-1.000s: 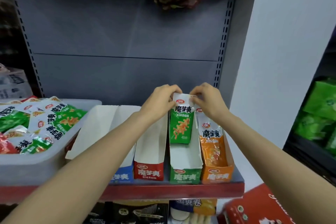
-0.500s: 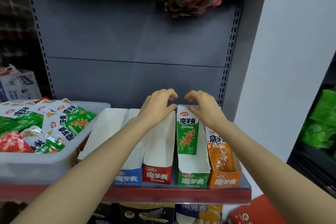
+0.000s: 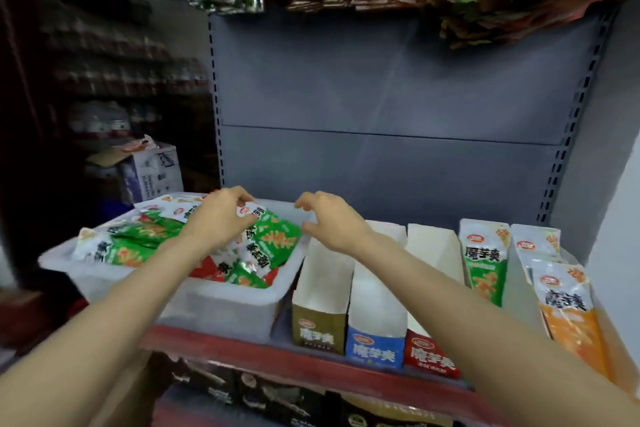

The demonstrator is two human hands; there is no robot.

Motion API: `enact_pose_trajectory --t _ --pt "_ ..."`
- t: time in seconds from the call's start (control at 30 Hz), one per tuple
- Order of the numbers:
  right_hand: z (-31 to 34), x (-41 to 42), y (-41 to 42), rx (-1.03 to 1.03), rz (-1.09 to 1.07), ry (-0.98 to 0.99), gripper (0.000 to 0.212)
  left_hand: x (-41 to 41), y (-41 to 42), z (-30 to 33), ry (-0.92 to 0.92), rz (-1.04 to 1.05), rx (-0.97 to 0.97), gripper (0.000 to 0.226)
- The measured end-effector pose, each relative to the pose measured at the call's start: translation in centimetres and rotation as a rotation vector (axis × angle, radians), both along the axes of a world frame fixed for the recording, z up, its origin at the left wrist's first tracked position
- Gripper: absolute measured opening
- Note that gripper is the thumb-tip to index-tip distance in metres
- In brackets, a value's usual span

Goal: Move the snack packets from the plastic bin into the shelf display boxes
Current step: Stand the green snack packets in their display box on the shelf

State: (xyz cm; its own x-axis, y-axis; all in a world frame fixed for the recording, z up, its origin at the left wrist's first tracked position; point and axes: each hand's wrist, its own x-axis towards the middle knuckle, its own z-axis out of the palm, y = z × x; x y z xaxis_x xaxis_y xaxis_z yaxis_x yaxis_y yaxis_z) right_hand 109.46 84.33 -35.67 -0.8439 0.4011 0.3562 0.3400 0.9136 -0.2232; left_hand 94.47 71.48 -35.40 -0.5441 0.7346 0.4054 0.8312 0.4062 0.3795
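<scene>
On the far left of the shelf I see the plastic bin, heaped with snack packets. My left hand reaches over the pile, fingers curled onto a packet's white top; I cannot tell if it grips. My right hand hovers beside the bin, fingers loosely bent, holding nothing. Rightward stand the display boxes; a green packet and orange packets sit upright in the end ones.

The bin is translucent grey, heaped with green, white and red packets. The display boxes have brown, blue and red fronts and white insides. The upright packets at right are green and orange. The shelf edge is red, its back panel grey-blue.
</scene>
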Motion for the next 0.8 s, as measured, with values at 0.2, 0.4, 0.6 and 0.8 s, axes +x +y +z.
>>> enact_pose_trajectory --t 0.2,0.4,0.6,0.8 --pt "0.3 -6.4 -0.7 0.002 -0.001 -0.339 0.067 -5.8 -1.0 -1.3 -0.038 0.048 -0.311 0.09" --pt "-0.8 -9.6 -1.0 0.086 -0.01 -0.504 0.071 -7.7 -0.6 -1.8 -0.081 0.049 -0.427 0.084" --pt "-0.3 -10.6 -0.5 0.311 -0.008 -0.565 0.066 -7.8 -0.6 -1.8 -0.054 0.067 -0.429 0.083" --pt "0.1 -10.1 -0.7 0.321 0.019 -0.472 0.035 -8.0 -1.9 -1.5 -0.367 -0.044 -0.183 0.067"
